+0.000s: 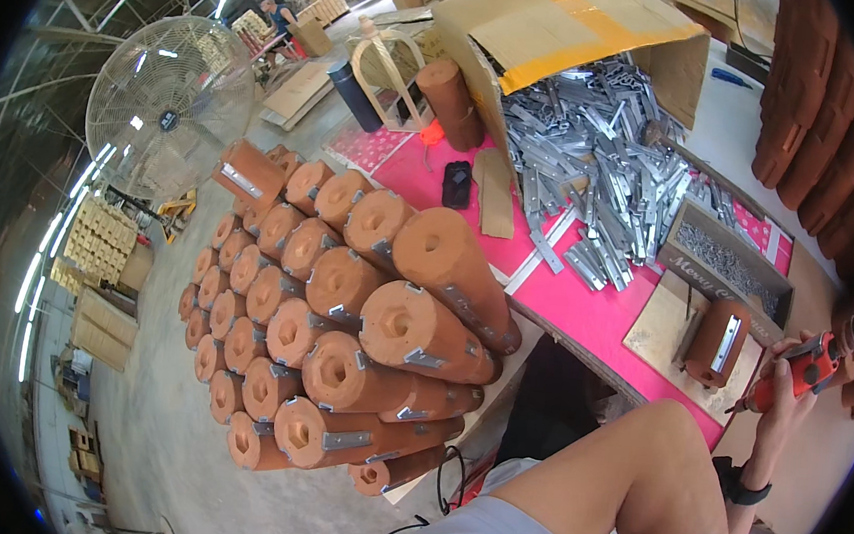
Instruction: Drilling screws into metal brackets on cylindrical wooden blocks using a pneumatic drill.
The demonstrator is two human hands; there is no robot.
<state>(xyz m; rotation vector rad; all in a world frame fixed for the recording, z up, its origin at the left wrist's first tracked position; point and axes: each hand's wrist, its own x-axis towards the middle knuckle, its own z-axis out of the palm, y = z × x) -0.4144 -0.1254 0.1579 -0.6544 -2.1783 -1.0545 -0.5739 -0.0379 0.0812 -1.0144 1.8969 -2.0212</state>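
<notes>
At the right edge my right hand, with a black band on its wrist, is closed around a red and black electric screwdriver. Its bit points down and left, over the near edge of the bench. Just left of the hand, a short brown cylinder with a metal strip along its side lies on a pale board. Behind the hand is an open box of small screws. My left hand does not show.
Many brown cylinders with metal clips are stacked left of the bench. A cardboard carton spills metal strips onto the pink bench top. My bare knee is beside the bench. A large fan stands farther left.
</notes>
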